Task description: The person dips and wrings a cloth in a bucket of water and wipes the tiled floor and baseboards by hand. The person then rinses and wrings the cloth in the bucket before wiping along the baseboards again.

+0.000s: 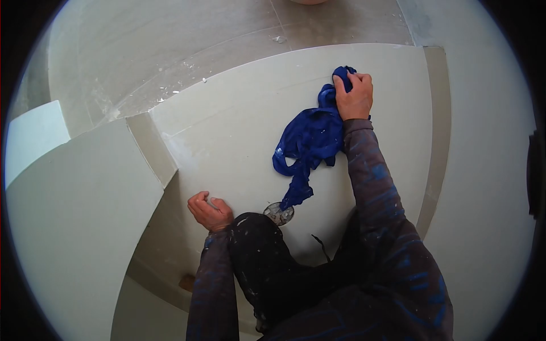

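Observation:
My right hand [355, 98] is closed on the upper end of a crumpled blue cloth [311, 136], pressing it against a pale, smooth surface [227, 131]. The rest of the cloth trails down toward my knee, and its lower tip touches the edge of a round opening [278, 215] with rubble-like bits inside. My left hand [210, 211] is beside my knee, its fingers loosely curled and the thumb apart, holding nothing that I can see.
Beyond the pale surface's curved far edge lies a beige tiled floor [227, 28] with white crumbs and smears. Pale walls stand at left [79, 227] and right [489, 170]. A brown strip [438, 136] runs along the right side. A small brown object [187, 282] sits low at the left.

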A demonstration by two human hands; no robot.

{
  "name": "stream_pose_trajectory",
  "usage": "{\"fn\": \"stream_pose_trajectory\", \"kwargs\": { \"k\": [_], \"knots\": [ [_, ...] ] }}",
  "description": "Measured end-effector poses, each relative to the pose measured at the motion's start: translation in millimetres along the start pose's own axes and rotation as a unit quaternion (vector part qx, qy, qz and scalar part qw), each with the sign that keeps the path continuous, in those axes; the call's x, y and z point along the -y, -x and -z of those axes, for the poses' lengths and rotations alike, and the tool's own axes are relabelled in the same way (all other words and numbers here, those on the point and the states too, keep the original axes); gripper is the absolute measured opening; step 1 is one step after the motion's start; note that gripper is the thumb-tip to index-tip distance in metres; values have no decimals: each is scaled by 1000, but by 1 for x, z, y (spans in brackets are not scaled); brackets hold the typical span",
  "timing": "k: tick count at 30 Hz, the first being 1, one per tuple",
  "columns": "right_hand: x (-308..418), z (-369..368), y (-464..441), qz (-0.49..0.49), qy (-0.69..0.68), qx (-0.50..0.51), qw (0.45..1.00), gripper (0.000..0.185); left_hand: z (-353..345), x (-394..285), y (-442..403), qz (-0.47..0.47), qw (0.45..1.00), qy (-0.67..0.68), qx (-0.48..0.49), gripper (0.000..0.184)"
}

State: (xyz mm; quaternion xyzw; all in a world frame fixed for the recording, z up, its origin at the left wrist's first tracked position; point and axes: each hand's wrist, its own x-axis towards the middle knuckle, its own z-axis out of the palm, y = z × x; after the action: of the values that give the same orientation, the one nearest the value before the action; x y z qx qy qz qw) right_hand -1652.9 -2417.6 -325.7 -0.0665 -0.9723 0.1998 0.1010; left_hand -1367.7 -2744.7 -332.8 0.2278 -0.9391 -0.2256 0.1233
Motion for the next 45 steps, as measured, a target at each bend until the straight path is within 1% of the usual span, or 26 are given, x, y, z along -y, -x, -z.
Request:
{"fn": "stream_pose_trajectory", "kwargs": {
  "k": [1, 3, 5, 8, 10, 11, 13, 14, 15, 17, 18, 20, 21, 23, 25, 27, 28, 30, 31, 32, 36, 37, 39, 41, 45],
  "knots": [
    [19, -2, 7, 19, 16, 0, 1000, 38, -2, 0, -1, -4, 1000, 2, 0, 24],
    [41, -7, 21, 58, -8, 26, 998, 35, -2, 2, 0, -11, 1000, -2, -9, 23],
    [55, -12, 30, 96, -36, 39, 994, 32, -1, 1, 1, -7, 1000, -1, -3, 23],
    [74, -11, 39, 112, -51, 59, 991, 31, -1, -2, -1, -3, 1000, 0, -2, 23],
    [85, -12, 42, 172, -86, 101, 976, 29, 0, -2, -2, -2, 1000, -4, -3, 24],
    [90, -11, 43, 173, -91, 103, 975, 29, 0, -2, -2, 1, 1000, -5, -1, 23],
    [103, -13, 46, 231, -100, 171, 953, 30, -1, -3, -1, 10, 1000, -15, -3, 23],
    [110, -17, 48, 257, -93, 181, 945, 28, 0, -2, 0, 7, 1000, -13, -1, 23],
    [118, -22, 50, 261, -105, 184, 942, 28, -1, -1, -1, 4, 1000, -12, 0, 22],
    [134, -28, 52, 340, -97, 215, 910, 26, -1, -1, -2, -1, 1000, -19, -11, 21],
    [142, -32, 54, 342, -105, 216, 909, 26, -1, -1, -2, 0, 1000, -17, -7, 21],
    [159, -42, 57, 430, -112, 201, 873, 8, -1, -2, -1, 1, 1000, -16, -2, 21],
    [167, -46, 58, 432, -117, 202, 871, 8, 0, -1, -1, 2, 1000, -20, -3, 21],
    [184, -51, 59, 482, -112, 235, 837, 8, 1, -3, -3, -6, 1000, -14, -3, 21],
    [203, -59, 61, 498, -107, 247, 824, 7, 2, -4, -4, -13, 1000, -18, -5, 22],
    [224, -66, 65, 536, -108, 264, 794, 9, 3, -7, -6, -22, 999, -22, -8, 23],
    [235, -69, 67, 539, -121, 290, 781, 6, 2, -7, -6, -20, 1000, -15, -7, 23],
    [253, -82, 74, 544, -135, 287, 777, 6, 3, -3, -5, -20, 1000, -14, -7, 23],
    [260, -83, 76, 548, -144, 284, 773, 8, 4, -1, -5, -28, 1000, -10, -2, 23],
    [259, -80, 75, 550, -121, 277, 779, 11, 3, -1, -6, -33, 999, -4, -2, 23],
    [241, -70, 63, 553, -93, 291, 775, 11, 5, -1, -6, -17, 1000, -10, 0, 23],
    [227, -65, 59, 554, -87, 284, 778, 13, 6, -4, -8, -13, 1000, -5, 3, 23],
    [195, -48, 49, 542, -79, 266, 793, 23, 6, -2, -4, -7, 1000, 3, 10, 22],
    [179, -39, 42, 534, -54, 250, 806, 6, 3, -1, -4, -8, 1000, 2, 2, 23],
    [206, -57, 55, 562, -66, 239, 789, 8, 6, 1, -1, -13, 1000, -2, 4, 24]
  ]
}}
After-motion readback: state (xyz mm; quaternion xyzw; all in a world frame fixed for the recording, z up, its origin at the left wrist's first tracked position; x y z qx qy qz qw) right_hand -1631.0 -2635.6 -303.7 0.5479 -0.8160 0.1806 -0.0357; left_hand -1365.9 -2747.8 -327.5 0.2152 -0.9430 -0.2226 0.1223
